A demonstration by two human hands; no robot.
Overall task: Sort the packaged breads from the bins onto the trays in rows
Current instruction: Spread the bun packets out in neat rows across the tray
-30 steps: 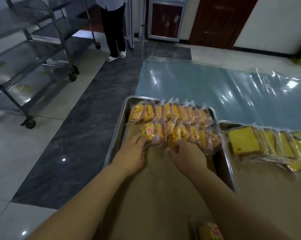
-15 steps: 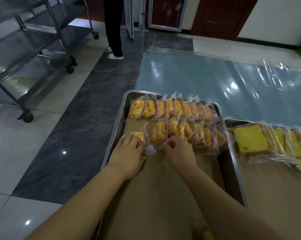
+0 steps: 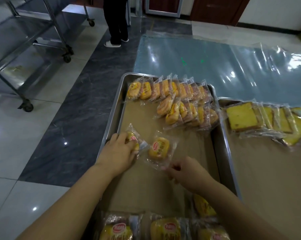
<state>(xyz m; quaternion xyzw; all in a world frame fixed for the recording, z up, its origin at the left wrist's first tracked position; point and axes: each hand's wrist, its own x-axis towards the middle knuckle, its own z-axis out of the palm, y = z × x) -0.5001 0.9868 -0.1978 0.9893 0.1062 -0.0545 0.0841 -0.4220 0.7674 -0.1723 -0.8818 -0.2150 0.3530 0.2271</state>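
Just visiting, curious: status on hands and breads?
Left hand grips one bread pack. Right hand pinches another pack. Second row unfinished, nothing blocking.

left hand grips bread packet | right hand pinches second packet | tray

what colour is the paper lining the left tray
Brown, like kraft paper, lining the steel tray; the head view shows it clearly.

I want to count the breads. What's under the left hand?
The left hand covers one packaged bread on the brown paper; only its red label and wrapper end show. Anything further beneath is hidden.
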